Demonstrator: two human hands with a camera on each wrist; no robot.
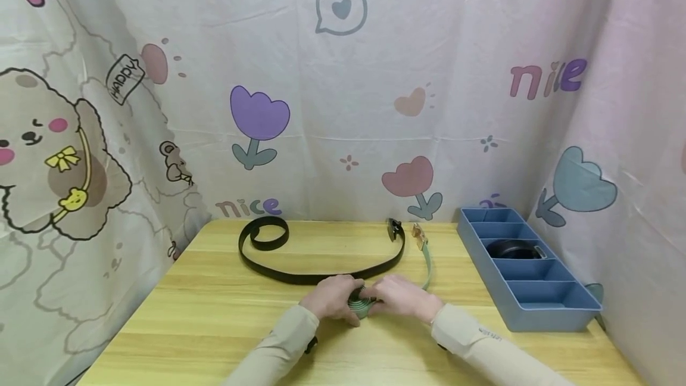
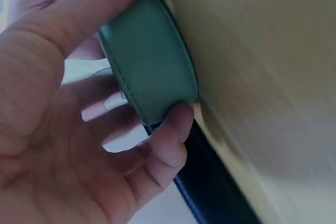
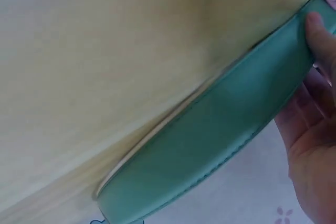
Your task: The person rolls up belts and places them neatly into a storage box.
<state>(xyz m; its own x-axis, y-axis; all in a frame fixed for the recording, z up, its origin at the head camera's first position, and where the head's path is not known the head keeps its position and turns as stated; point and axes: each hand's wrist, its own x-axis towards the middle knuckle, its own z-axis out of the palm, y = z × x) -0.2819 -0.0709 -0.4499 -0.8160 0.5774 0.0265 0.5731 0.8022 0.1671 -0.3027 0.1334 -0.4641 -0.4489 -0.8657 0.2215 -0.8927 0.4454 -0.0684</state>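
Observation:
A green belt [image 1: 361,310] is partly wound into a coil near the middle of the table. My left hand [image 1: 333,298] grips the coil from the left, thumb on one side and fingers curled round the other, as the left wrist view shows on the stitched green strap [image 2: 149,61]. From the right, my right hand [image 1: 403,298] pinches the strap beside the coil; the right wrist view has the loose length [image 3: 210,129] running away from the thumb. That length ends at a gold-coloured buckle [image 1: 420,236] farther back. Behind both hands lies a black belt [image 1: 305,279], uncoiled, with a dark buckle [image 1: 395,229].
On the right of the wooden table [image 1: 182,320] stands a blue-grey divided box [image 1: 552,319]. One of its middle compartments holds a rolled black belt [image 1: 511,249]. A printed curtain [image 1: 343,106] hangs behind the table and at both sides.

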